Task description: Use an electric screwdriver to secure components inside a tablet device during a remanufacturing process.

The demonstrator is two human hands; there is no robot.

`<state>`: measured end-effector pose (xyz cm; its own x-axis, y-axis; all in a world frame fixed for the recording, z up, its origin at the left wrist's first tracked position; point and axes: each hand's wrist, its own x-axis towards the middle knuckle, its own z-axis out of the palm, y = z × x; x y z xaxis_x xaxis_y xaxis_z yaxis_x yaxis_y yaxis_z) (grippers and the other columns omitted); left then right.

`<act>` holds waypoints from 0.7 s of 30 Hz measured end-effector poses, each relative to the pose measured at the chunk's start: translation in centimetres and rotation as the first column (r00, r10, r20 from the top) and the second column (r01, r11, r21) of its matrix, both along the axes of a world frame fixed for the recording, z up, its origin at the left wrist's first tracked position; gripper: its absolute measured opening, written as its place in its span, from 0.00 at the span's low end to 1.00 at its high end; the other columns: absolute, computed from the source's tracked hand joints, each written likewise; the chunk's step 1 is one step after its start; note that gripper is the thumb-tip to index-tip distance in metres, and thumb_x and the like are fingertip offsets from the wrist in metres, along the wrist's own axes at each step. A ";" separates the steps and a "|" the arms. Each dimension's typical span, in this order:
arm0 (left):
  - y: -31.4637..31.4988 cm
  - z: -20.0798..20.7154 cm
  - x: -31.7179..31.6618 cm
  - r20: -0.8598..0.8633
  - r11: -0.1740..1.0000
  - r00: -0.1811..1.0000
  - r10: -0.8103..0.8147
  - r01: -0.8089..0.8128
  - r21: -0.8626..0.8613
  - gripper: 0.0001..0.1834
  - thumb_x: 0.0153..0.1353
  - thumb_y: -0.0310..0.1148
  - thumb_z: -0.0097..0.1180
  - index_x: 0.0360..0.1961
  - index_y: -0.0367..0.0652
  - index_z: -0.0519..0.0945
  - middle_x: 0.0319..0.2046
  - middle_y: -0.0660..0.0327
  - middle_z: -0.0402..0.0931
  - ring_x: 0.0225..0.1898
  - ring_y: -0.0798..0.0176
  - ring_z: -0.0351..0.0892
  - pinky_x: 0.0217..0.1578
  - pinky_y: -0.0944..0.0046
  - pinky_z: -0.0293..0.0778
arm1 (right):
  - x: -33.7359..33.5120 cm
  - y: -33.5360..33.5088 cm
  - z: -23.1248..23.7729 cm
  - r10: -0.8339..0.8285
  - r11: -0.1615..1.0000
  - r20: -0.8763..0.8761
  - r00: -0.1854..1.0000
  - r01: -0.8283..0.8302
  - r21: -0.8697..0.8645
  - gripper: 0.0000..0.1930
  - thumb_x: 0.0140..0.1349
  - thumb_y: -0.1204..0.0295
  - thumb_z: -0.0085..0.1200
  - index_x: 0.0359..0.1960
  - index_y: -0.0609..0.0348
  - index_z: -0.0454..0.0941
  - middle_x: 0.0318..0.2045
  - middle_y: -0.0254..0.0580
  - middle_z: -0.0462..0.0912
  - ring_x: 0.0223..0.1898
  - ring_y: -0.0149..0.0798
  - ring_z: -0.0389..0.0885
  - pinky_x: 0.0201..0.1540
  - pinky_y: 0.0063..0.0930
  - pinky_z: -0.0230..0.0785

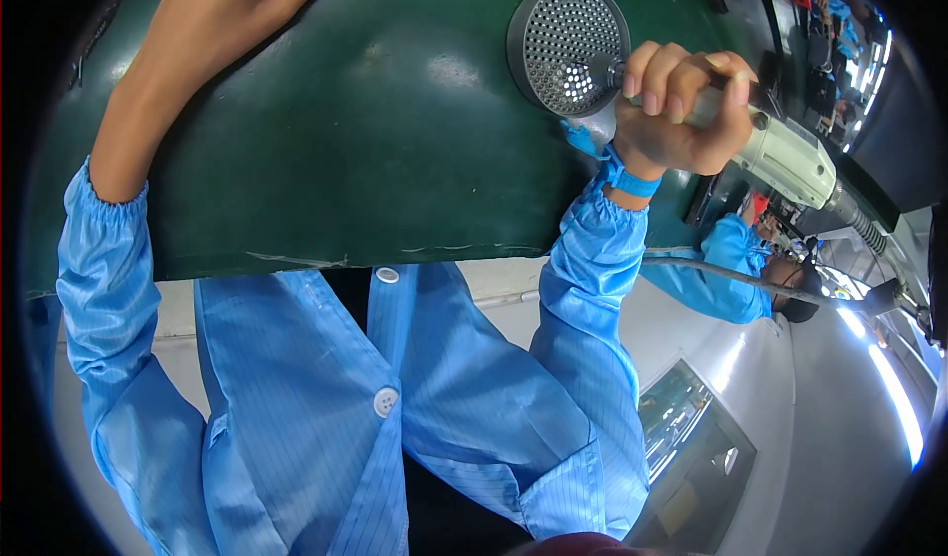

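Coat [484, 358] lies nearest; right grip [681, 126] clasps the power tool [790, 164], whose slip could knock the bowl [517, 62]; left grip [217, 13] unclear.

Workshop: workbench [346, 161], power tool [790, 164], co-worker [726, 301]

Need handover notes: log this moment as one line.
right hand: holding power tool; left hand: over table; perforated dish: near right hand
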<state>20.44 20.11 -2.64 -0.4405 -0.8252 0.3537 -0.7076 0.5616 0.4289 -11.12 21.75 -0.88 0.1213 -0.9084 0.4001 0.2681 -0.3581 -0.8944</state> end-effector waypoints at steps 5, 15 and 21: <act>0.0 -0.2 0.0 -0.008 1.000 1.000 -0.002 0.002 -0.006 0.11 0.58 0.29 0.63 0.42 0.37 0.82 0.53 0.47 0.72 0.54 0.45 0.73 0.54 0.53 0.71 | 0.0 0.2 0.3 0.025 1.000 -0.011 1.000 -0.024 0.008 0.19 0.71 0.61 0.33 0.42 0.61 0.74 0.12 0.28 0.60 0.13 0.28 0.60 0.18 0.30 0.61; -0.3 -0.3 0.0 -0.025 0.999 1.000 -0.011 0.010 -0.034 0.11 0.58 0.29 0.62 0.41 0.37 0.82 0.52 0.47 0.72 0.54 0.45 0.74 0.53 0.53 0.72 | -0.2 0.1 0.5 0.038 0.999 0.080 0.996 -0.038 0.000 0.14 0.69 0.68 0.35 0.41 0.67 0.68 0.11 0.36 0.59 0.12 0.33 0.61 0.16 0.34 0.63; -0.1 -0.8 0.2 -0.014 0.998 1.000 -0.024 0.023 -0.066 0.10 0.58 0.28 0.62 0.41 0.36 0.82 0.52 0.47 0.72 0.53 0.46 0.74 0.53 0.53 0.72 | 0.0 0.2 0.2 0.022 1.000 0.076 0.997 -0.022 -0.009 0.14 0.69 0.67 0.35 0.42 0.67 0.68 0.11 0.35 0.59 0.12 0.33 0.61 0.16 0.33 0.62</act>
